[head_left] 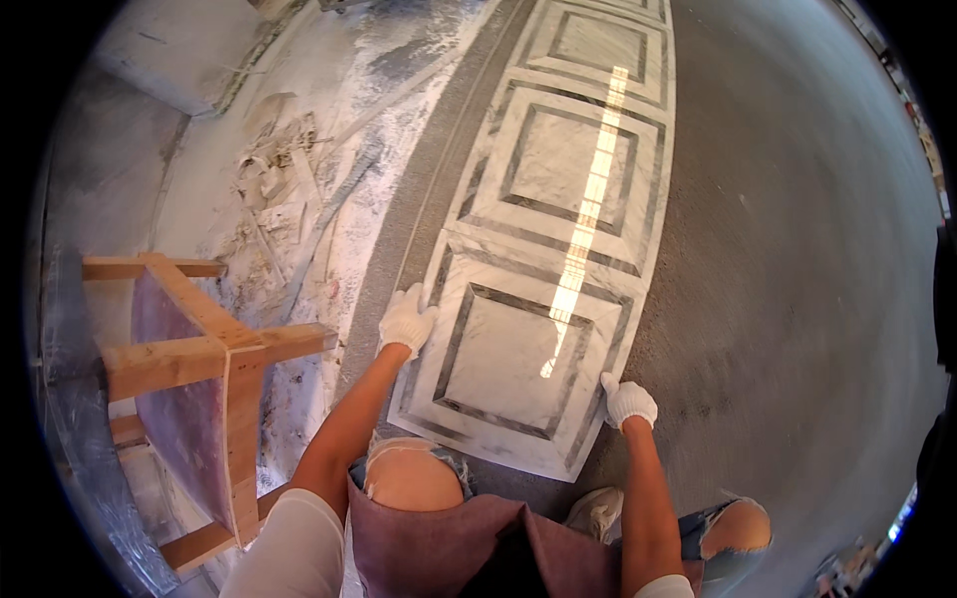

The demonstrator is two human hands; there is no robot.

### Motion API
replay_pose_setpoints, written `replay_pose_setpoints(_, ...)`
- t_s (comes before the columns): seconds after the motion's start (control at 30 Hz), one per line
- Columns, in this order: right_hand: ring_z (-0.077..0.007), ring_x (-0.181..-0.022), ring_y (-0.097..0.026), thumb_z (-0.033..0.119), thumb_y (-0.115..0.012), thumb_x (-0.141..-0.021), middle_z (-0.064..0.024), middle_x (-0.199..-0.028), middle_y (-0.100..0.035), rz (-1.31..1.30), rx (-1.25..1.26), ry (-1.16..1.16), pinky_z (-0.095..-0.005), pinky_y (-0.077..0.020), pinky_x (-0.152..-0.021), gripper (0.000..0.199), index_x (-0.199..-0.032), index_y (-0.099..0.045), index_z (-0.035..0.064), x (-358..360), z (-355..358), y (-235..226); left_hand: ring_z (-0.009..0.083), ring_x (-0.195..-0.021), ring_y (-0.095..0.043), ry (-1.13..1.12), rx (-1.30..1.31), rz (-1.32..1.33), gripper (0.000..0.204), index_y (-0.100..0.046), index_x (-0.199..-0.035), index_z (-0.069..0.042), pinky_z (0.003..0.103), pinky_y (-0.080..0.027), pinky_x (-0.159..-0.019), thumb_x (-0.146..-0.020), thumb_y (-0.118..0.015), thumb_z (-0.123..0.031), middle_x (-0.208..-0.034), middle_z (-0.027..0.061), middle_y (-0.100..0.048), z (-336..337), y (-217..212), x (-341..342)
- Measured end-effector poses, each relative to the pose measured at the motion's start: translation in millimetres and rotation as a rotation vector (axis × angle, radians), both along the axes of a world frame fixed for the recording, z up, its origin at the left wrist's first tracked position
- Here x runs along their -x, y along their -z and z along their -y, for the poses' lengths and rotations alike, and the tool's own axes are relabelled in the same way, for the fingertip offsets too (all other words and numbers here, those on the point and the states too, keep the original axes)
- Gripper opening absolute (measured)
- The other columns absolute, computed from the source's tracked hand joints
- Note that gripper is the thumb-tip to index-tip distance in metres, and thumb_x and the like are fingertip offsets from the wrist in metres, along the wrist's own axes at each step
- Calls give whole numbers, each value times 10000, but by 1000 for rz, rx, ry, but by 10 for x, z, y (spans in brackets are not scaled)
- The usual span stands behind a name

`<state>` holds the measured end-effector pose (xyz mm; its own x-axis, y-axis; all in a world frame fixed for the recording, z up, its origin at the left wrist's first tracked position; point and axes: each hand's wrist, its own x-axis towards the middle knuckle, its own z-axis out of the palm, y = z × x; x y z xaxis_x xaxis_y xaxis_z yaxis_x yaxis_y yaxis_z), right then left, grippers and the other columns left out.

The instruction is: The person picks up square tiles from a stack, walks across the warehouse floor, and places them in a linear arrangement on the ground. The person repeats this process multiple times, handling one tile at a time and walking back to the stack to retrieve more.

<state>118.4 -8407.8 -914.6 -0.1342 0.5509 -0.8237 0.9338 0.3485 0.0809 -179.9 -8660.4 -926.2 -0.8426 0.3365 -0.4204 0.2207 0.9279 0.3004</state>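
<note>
A polished white marble tile (506,361) with dark grey square bands lies nearest me, at the near end of a row. My left hand (406,319), in a white knitted glove, holds its left edge, the thumb toward the top face. On the opposite side my right hand (629,402), gloved alike, grips the right edge close to the near corner; its fingers are partly hidden. Matching tiles, a middle one (570,164) and a far one (598,42), continue the row away from me. A bright strip of light reflects across their surfaces.
Grey, grainy floor (768,259) stretches along the right. On the left stands a wooden frame (239,374) around a curved purplish panel. Beyond it, broken scraps (274,179) and a grey hose (324,224) lie on dusty ground. My shoe (596,513) is beside the tile's near end.
</note>
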Motion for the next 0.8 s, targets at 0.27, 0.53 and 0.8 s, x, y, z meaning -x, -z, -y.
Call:
replay_pose_setpoints(0.27, -337, -914, -665, 588, -303, -940, -149, -855, -703, -175, 45, 72, -440, -489, -832, 660, -893, -718, 76, -185, -27, 119, 354, -1132, -519, -198, -228, 52, 666, -548, -1308, -83, 379, -417, -977, -713, -722, -325, -1195, 223, -522, -33, 125, -49)
replay_pose_setpoints(0.53, -340, -877, -668, 569, -314, -941, -144, -798, -699, -192, 13, 120, -443, -493, -794, 636, -872, -716, 81, -255, 13, 222, 329, -1108, -528, -244, -317, 64, 689, -545, -1318, -76, 353, -424, -966, -678, -750, -228, -1184, 198, -506, 63, 265, -50)
replay_pose_setpoints(0.8, -305, -769, -683, 550, -340, -938, -121, -686, -679, -226, -15, 153, -413, -497, -749, 618, -858, -713, 63, -265, 51, 189, 306, -1071, -537, -245, -329, 90, 680, -543, -1317, -72, 331, -435, -943, -672, -738, -161, -1128, 179, -511, 103, 295, -47)
